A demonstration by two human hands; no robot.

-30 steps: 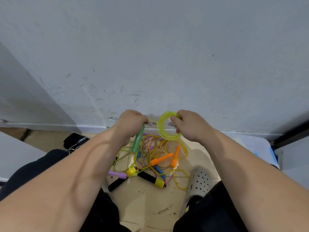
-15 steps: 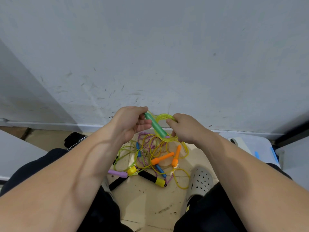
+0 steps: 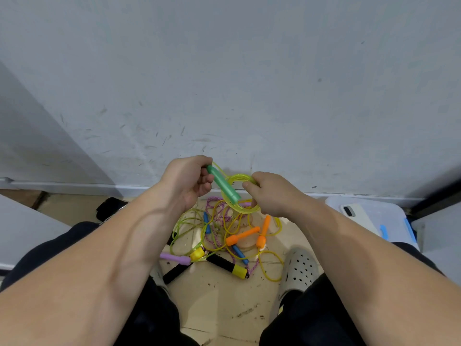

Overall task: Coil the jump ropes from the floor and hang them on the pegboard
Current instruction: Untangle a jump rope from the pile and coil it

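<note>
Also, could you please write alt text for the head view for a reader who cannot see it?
A person's right hand holds a coil of yellow-green rope while the left hand grips a green handle across it, above a tangle of jump ropes on the floor.

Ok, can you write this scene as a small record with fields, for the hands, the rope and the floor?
left hand: grips green handle
right hand: pinches yellow coil
handle position: tilted, lies across the coil
floor: tangle of other ropes and handles
pegboard: not in view
</note>
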